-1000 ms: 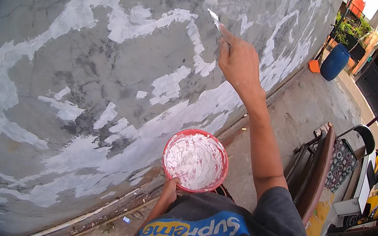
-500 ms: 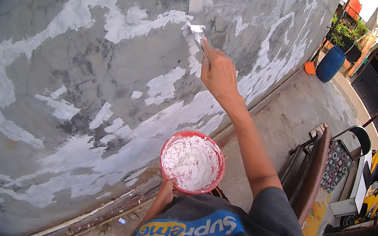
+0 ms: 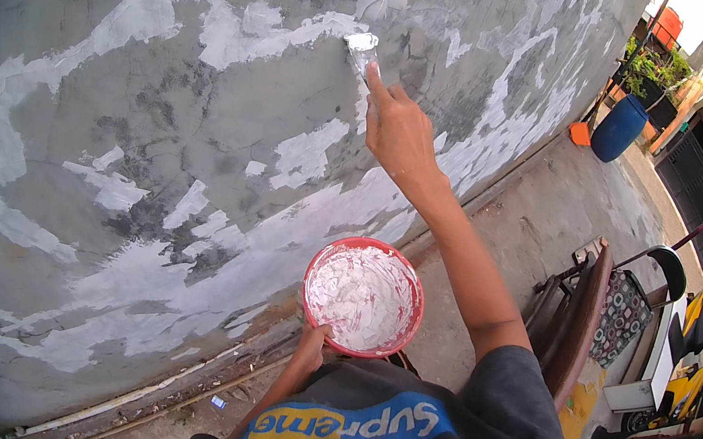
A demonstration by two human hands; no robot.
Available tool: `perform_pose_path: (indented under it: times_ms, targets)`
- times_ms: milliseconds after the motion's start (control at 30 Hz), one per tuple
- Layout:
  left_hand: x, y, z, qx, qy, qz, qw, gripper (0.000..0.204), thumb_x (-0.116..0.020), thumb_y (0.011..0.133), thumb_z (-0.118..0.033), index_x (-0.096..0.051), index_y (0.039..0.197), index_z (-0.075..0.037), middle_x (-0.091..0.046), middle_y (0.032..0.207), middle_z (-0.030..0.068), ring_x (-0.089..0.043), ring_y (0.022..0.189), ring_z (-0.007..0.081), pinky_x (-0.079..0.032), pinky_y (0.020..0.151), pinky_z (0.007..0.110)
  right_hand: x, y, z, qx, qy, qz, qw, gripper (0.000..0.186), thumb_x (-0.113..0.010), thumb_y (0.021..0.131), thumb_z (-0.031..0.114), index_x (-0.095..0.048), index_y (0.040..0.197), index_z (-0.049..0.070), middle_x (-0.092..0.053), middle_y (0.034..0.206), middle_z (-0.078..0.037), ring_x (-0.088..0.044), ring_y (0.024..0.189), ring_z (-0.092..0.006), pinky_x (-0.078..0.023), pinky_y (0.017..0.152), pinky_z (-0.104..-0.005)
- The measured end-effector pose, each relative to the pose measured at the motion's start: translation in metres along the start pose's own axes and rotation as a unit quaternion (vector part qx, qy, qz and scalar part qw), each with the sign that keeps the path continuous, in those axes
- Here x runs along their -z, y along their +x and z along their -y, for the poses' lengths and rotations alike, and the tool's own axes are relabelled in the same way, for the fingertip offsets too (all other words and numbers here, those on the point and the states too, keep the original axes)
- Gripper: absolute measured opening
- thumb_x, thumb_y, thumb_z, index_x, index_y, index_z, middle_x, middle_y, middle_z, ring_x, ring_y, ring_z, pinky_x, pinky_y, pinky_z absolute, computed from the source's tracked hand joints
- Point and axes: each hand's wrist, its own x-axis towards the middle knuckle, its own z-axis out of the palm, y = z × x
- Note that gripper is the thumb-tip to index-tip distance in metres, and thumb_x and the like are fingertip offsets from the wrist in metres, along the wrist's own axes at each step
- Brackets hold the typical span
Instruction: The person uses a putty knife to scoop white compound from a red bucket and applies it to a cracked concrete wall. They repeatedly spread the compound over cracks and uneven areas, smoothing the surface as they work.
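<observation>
Wall [image 3: 75, 133], grey and finely cracked, fills the left and upper part of my view, and I judge it only partly coated. Done so far: a winding white band [image 3: 0, 158] runs down its left side and across the upper part toward my scraper [image 3: 360, 59], a broad white strip [image 3: 198, 287] lies low near the base, and more streaks run off to the right. Between them sit separate patches, at least 3 of them clear of the bands. Bare, as far as I can see: most of the grey area inside the winding band, dark stains included, and much of the upper left, where cracks show uncoated.

My right grip [image 3: 403, 139] is closed around the scraper's handle, with white paste [image 3: 363, 41] on the blade; I cannot tell whether the blade touches the wall. My left grip [image 3: 310, 349] is clamped on the rim of the red bowl [image 3: 417, 311] before my shirt. Paste coats its inside, streaked with red; its depth I cannot tell.
</observation>
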Motion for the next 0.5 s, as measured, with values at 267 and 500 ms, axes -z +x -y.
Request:
perform_pose_path:
  times_ms: [267,500]
  targets:
    - [-0.010,-0.001,-0.014,-0.017,-0.004,0.031,0.999,0.063,-0.050,0.068,0.004,-0.041,0.130,-0.003,-0.057,0.111,0.0115,-0.062,0.088,0.0214,-0.060,0.061,0.036,0.083,0.018,-0.023,0.102,0.030,0.091,0.990,0.034,-0.051,0.092,0.010,-0.056,0.126,0.008,-0.067,0.086,-0.015,-0.064,0.068,-0.0275,-0.050,0.062,-0.0356]
    - [-0.023,0.002,-0.010,-0.021,-0.033,0.014,0.999,0.071,-0.050,0.068,0.005,-0.033,0.136,-0.006,-0.054,0.113,0.0113,-0.061,0.087,0.0217,-0.059,0.061,0.037,0.103,0.084,-0.055,0.008,0.315,0.248,0.916,0.028,-0.051,0.097,0.017,-0.059,0.119,0.003,-0.066,0.081,-0.002,-0.057,0.061,-0.0090,-0.046,0.055,-0.0255]
